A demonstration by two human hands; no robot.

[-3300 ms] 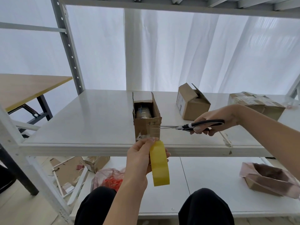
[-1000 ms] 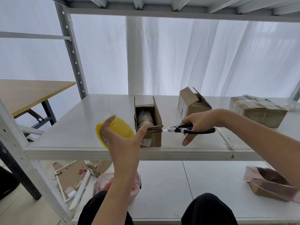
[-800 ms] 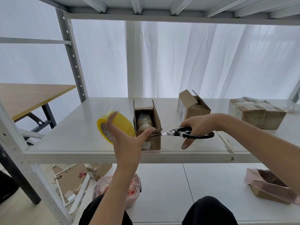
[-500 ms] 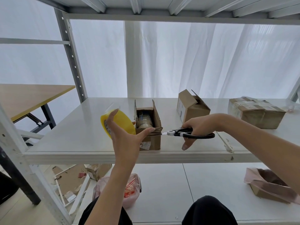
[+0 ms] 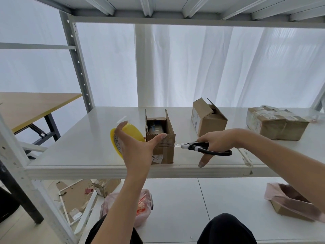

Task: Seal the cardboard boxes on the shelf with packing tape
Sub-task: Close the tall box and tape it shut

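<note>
A small open cardboard box [image 5: 164, 152] with a jar inside stands near the front edge of the white shelf [image 5: 88, 147]. My left hand [image 5: 136, 148] grips a yellow roll of packing tape [image 5: 131, 133] just left of that box, thumb against the box's front flap. My right hand [image 5: 217, 142] holds black-handled scissors [image 5: 198, 147] to the box's right, blade tips at its right front corner. A second open box [image 5: 208, 118] stands behind, and a taped box [image 5: 276, 123] sits at the far right.
A wooden table [image 5: 31, 106] stands to the left beyond the shelf upright [image 5: 77, 64]. On the lower shelf lie a pink bag with red contents [image 5: 140, 208] and a box in a pink bag [image 5: 288, 199]. Cardboard scraps litter the floor at lower left. My knees show at the bottom.
My left hand raised the tape roll from below the shelf edge to the left of the box, then moved it right against the box. The scissors stayed at the box's right side.
</note>
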